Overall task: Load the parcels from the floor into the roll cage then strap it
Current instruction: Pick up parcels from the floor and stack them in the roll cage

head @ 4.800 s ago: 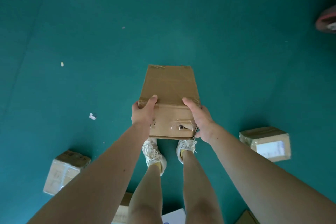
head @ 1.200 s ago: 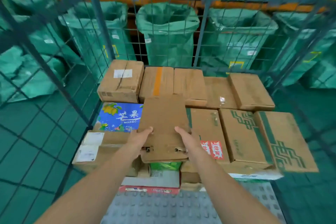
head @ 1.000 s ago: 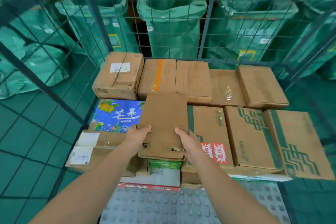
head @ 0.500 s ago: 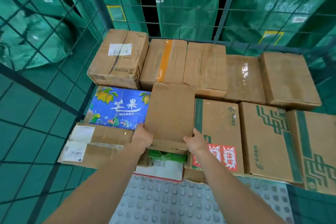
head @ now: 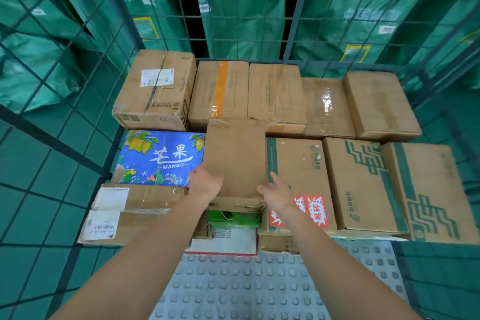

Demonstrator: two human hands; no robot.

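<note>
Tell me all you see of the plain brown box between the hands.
The plain box is worn brown cardboard, flat and oblong, with clear tape at its far end and a crumpled near edge. It lies on the load between the mango box and a green-striped carton. The left hand touches its left edge, the right hand its right.

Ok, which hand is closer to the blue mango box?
Left. The left hand sits at the mango box's right edge; the right hand is across the plain brown box.
</note>
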